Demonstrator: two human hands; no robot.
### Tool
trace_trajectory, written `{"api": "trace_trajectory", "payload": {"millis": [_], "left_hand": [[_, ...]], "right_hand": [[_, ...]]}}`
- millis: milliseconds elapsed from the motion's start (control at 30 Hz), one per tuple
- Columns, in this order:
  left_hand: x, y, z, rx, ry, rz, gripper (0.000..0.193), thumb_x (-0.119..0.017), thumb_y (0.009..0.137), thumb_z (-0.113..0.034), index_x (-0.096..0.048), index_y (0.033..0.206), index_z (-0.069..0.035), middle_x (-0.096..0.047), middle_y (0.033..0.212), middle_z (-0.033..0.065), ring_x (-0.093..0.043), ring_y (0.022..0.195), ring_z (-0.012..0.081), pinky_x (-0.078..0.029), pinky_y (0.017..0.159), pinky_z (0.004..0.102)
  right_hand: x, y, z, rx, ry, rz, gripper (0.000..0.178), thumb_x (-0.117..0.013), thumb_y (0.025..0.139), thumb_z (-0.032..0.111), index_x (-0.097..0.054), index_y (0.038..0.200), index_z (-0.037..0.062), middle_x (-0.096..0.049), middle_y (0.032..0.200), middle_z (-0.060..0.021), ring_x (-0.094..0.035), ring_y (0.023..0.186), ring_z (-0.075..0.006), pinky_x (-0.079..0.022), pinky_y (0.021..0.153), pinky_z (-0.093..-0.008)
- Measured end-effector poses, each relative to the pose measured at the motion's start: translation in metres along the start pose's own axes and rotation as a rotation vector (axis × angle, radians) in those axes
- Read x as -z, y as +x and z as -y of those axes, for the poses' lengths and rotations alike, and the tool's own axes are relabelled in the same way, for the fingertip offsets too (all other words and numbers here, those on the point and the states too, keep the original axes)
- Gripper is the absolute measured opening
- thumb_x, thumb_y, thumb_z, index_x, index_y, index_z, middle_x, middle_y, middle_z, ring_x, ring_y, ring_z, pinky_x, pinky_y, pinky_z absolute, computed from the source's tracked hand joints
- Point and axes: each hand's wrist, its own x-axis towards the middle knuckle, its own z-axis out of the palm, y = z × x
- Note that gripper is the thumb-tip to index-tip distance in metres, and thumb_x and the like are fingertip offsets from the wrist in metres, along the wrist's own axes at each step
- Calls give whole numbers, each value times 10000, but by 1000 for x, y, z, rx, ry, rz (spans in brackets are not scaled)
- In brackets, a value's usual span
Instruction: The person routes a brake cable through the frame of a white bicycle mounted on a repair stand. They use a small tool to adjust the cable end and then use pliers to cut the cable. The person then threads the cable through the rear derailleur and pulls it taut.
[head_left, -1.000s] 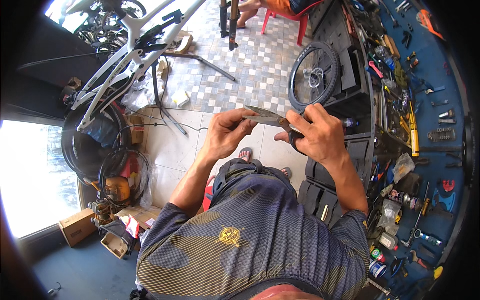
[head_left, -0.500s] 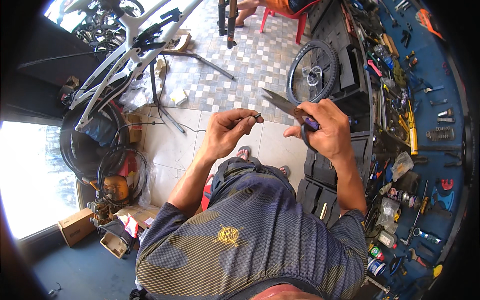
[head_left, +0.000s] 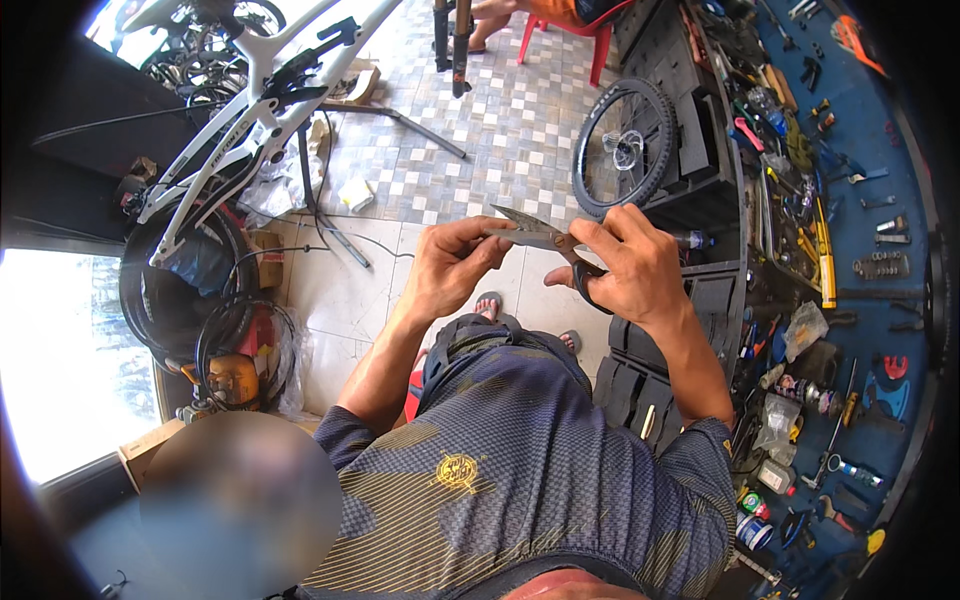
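My right hand (head_left: 630, 265) is wrapped through the dark handles of a pair of scissors (head_left: 545, 238). Their two blades stand slightly apart and point left, reaching the fingertips of my left hand (head_left: 452, 262). That hand is closed in a pinch on the end of a thin black cable (head_left: 385, 246), which runs left towards the bicycle frame. The blades and fingers hide the cable's tip, so I cannot tell whether the scissors touch it.
A white bicycle frame (head_left: 262, 110) hangs at upper left above tyres (head_left: 135, 290). A bicycle wheel (head_left: 668, 140) leans on black drawers to the right. Many tools lie along the blue bench (head_left: 870, 330). A person sits on a red chair (head_left: 597, 60). A blurred round patch covers the lower left.
My right hand has brought the scissors left and slightly down, to the fingertips of my left hand. The cable tip that showed there is now hidden. A blurred patch has appeared lower left.
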Motion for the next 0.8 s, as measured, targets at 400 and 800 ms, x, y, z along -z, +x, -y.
{"api": "trace_trajectory", "payload": {"millis": [400,800], "left_hand": [[-3,9,-2,85,-29,60,188,-632,977,-99,-702,1049,60,-573,708,-13,-440,631,48,-358,555,209],[3,7,-18,107,30,83,187,-579,981,-45,-695,1115,16,-724,946,56,-634,782,87,-489,669,222]], "right_hand": [[-3,-8,-12,25,-120,16,422,-831,740,413,-681,1036,153,-473,698,-7,-557,654,-166,-467,495,-299],[-14,-2,-25,-331,660,-292,438,-874,735,40,-615,1087,42,-620,855,-25,-586,755,-98,-494,688,-251]]}}
